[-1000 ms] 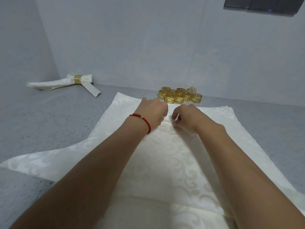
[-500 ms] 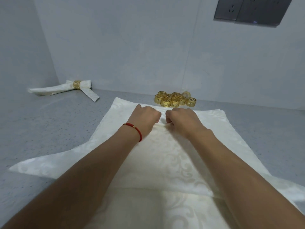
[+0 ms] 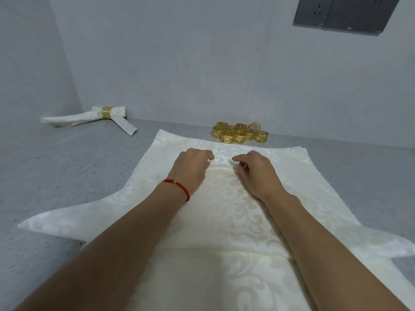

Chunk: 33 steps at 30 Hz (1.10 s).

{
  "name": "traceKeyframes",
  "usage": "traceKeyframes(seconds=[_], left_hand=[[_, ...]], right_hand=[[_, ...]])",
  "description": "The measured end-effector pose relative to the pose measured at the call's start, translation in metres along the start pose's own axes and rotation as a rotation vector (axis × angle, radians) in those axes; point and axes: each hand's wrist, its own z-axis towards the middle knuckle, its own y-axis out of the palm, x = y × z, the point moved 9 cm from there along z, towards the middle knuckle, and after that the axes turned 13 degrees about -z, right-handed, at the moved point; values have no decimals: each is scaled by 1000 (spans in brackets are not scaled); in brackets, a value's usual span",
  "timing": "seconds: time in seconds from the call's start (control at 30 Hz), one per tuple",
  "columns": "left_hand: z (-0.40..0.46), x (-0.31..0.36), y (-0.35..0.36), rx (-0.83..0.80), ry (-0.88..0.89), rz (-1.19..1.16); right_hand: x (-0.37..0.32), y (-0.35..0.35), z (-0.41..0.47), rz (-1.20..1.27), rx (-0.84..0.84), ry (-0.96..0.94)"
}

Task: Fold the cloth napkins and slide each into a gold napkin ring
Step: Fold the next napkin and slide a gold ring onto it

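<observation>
Head view: my left hand [image 3: 190, 167] and right hand [image 3: 254, 170] rest side by side on the cream napkin [image 3: 215, 212] spread on the grey desk [image 3: 67, 171], fingers curled and pinching its folded far edge between them. A red bracelet [image 3: 179, 187] sits on my left wrist. Loose gold rings [image 3: 239, 132] cluster just beyond the cloth, near the wall. Far left, a finished napkin [image 3: 89, 117] lies in its ring [image 3: 107, 112]. Dark outlet panel [image 3: 345, 13] on the wall, upper right.
</observation>
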Motion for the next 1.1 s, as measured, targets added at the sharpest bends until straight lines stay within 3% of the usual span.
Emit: traceKeyframes(seconds=[0.13, 0.33, 0.43, 0.57, 0.7, 0.87, 1.03, 1.1], left_hand=[[0, -1, 11, -77, -3, 186], [-7, 13, -2, 65, 109, 335], [-12, 19, -2, 3, 132, 408], [-12, 9, -4, -77, 34, 291], [-13, -3, -8, -28, -18, 73], [-15, -9, -5, -99, -84, 150], [-18, 10, -15, 34, 142, 336], [-16, 12, -15, 15, 186, 347]], right_hand=[[-4, 2, 1, -136, -32, -5], [-12, -9, -3, -155, -34, -57], [-13, -8, -8, -234, -125, -114], [-9, -14, -14, -119, -98, -81], [0, -12, -14, -104, -87, -35], [-2, -14, -15, -180, -188, -73], [-8, -23, -15, -196, -126, -123], [-9, -23, -15, -206, -140, -135]])
